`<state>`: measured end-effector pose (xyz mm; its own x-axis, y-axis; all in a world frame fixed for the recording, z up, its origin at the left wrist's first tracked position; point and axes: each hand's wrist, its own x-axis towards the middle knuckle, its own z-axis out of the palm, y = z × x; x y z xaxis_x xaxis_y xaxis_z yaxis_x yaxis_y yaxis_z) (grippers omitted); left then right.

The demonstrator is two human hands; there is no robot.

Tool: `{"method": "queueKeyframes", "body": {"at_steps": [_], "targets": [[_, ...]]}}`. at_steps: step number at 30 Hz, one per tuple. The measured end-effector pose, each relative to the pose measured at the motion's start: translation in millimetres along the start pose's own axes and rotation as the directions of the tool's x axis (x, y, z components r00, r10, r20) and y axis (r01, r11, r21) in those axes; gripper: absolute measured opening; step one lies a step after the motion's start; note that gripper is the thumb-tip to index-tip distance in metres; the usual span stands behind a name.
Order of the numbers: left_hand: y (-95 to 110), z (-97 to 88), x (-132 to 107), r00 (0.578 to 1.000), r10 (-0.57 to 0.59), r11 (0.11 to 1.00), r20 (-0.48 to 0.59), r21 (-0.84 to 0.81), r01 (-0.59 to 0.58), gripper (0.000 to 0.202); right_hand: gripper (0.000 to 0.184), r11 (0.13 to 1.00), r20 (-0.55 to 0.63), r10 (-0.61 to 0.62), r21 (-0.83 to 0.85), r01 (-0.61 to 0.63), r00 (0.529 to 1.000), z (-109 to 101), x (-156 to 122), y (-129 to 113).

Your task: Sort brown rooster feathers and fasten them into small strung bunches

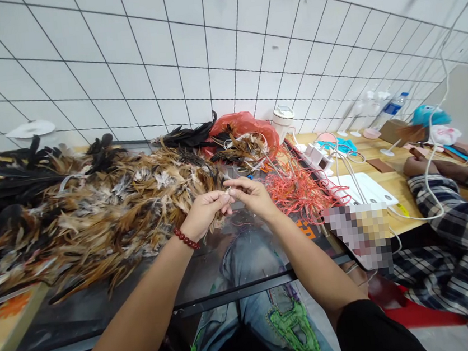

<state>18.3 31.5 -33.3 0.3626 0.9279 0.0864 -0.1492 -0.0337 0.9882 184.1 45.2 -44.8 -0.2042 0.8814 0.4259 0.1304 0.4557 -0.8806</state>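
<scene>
My left hand, with a dark red bead bracelet on its wrist, has thumb and forefinger pinched together. Directly opposite, my right hand is pinched too, and the fingertips of both meet at a tiny pale thing too small to name. A large heap of brown and black feathers lies beside my left hand, spreading far to the left. To the right of my right hand sits a tangled pile of red-orange string. Both hands are over the dark see-through tabletop.
Behind the feathers stands a red plastic bag, with a white lidded cup next to it. A power strip with cables and a white device lie on the right. A person in a plaid sleeve sits there. A wire grid lines the wall.
</scene>
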Motion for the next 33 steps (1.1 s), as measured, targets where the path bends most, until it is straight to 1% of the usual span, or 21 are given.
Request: {"method": "queueKeyframes", "body": {"at_steps": [2, 3, 5, 7, 9, 11, 13, 14, 16, 19, 21, 23, 26, 29, 31, 33], "targets": [[1.0, 1.1, -0.8, 0.999, -0.032, 0.999, 0.026, -0.037, 0.033, 0.034, 0.034, 0.999, 0.081, -0.045, -0.024, 0.047, 0.996, -0.7, -0.3, -2.2], [1.4, 2.0, -1.0, 0.998, -0.042, 0.998, 0.041, -0.042, 0.043, 0.036, 0.034, 0.997, 0.078, -0.069, -0.037, 0.072, 0.995, -0.3, -0.7, -3.5], [1.3, 3.9, -1.1, 0.998, -0.038, 0.999, 0.058, -0.029, 0.04, 0.04, 0.033, 0.992, 0.011, -0.108, -0.063, 0.109, 0.994, 1.7, -1.5, -5.8], [0.2, 5.1, -0.4, 0.999, -0.019, 1.0, 0.03, -0.009, 0.019, 0.04, 0.03, 0.986, -0.054, -0.134, -0.105, 0.128, 0.99, 3.2, -1.7, -7.3], [-1.3, 4.6, 1.3, 0.999, 0.008, 1.0, -0.053, -0.019, -0.009, 0.036, 0.025, 0.978, -0.108, -0.141, -0.17, 0.121, 0.984, 1.5, -1.1, -7.2], [-2.4, 2.2, 3.7, 0.982, 0.053, 0.997, -0.178, -0.048, -0.063, 0.032, 0.019, 0.963, -0.185, -0.13, -0.256, 0.08, 0.974, -4.0, 0.1, -4.8], [-2.6, -0.9, 6.1, 0.942, 0.109, 0.987, -0.319, -0.075, -0.14, 0.03, 0.016, 0.933, -0.253, -0.11, -0.359, 0.013, 0.961, -11.1, 1.0, 0.0], [-2.4, -2.2, 7.2, 0.917, 0.13, 0.981, -0.377, -0.084, -0.173, 0.029, 0.016, 0.907, -0.256, -0.095, -0.42, -0.022, 0.962, -13.8, 1.0, 2.9], [-1.8, -3.7, 8.5, 0.883, 0.148, 0.971, -0.446, -0.105, -0.216, 0.028, 0.016, 0.831, -0.191, -0.048, -0.553, -0.067, 0.98, -15.3, 0.2, 8.5], [-1.3, -3.1, 9.0, 0.869, 0.142, 0.963, -0.474, -0.138, -0.232, 0.027, 0.019, 0.676, -0.07, 0.07, -0.73, -0.099, 0.995, -7.7, -1.4, 13.9], [-1.5, -2.1, 9.1, 0.866, 0.139, 0.961, -0.48, -0.147, -0.236, 0.027, 0.026, 0.586, -0.058, 0.138, -0.8, -0.128, 0.989, -1.9, -0.9, 14.9], [-1.8, -2.1, 9.5, 0.861, 0.142, 0.958, -0.488, -0.152, -0.244, 0.027, 0.024, 0.534, -0.059, 0.189, -0.831, -0.153, 0.98, -1.0, 1.0, 14.4], [-1.9, -3.7, 10.4, 0.839, 0.15, 0.951, -0.524, -0.157, -0.268, 0.026, 0.019, 0.522, -0.093, 0.207, -0.832, -0.19, 0.974, -9.2, 4.0, 11.3], [-1.1, -5.5, 10.9, 0.802, 0.164, 0.94, -0.574, -0.154, -0.303, 0.027, 0.023, 0.539, -0.166, 0.15, -0.813, -0.222, 0.975, -13.0, 4.2, 4.9], [-0.7, -5.6, 11.0, 0.789, 0.171, 0.936, -0.59, -0.152, -0.316, 0.027, 0.026, 0.554, -0.133, 0.132, -0.812, -0.184, 0.982, -5.3, 3.7, -0.3], [-1.1, -4.8, 11.1, 0.789, 0.176, 0.936, -0.589, -0.147, -0.319, 0.027, 0.03, 0.547, -0.064, 0.129, -0.828, -0.125, 0.989, 9.1, 4.5, -4.2]]}}
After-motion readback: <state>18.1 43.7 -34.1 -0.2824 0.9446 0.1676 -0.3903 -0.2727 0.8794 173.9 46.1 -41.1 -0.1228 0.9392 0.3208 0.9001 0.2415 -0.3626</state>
